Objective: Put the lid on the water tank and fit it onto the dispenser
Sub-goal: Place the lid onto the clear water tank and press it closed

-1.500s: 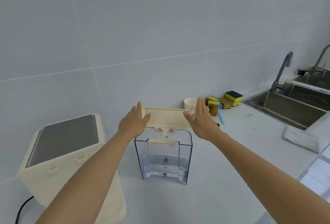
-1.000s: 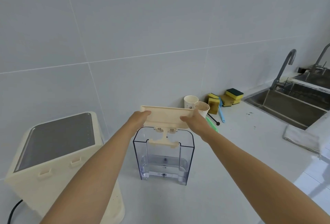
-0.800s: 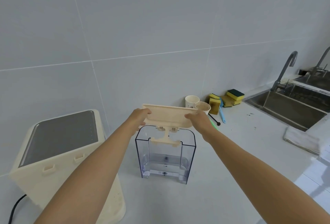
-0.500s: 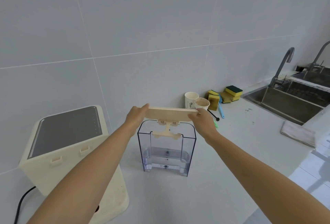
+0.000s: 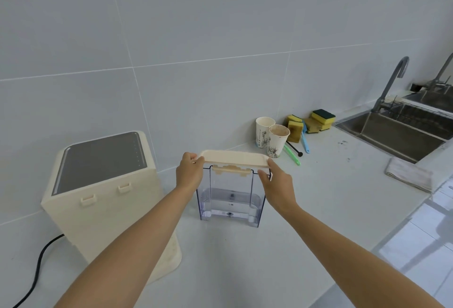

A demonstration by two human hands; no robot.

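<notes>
Cream lid (image 5: pixel 234 158) (level) atop water tank (image 5: pixel 231 195), left hand (image 5: pixel 189 175) and right hand (image 5: pixel 278 186) fingers clamped on its ends

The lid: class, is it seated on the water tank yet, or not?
Nearly on; whether seated, cannot tell. Both hands, left hand and right hand, hold the lid at the water tank rim.

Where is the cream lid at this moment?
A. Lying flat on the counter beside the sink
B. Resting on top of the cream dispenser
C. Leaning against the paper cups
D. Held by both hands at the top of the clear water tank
D: the left hand and the right hand each hold one end of the lid at the top rim of the water tank.
</notes>
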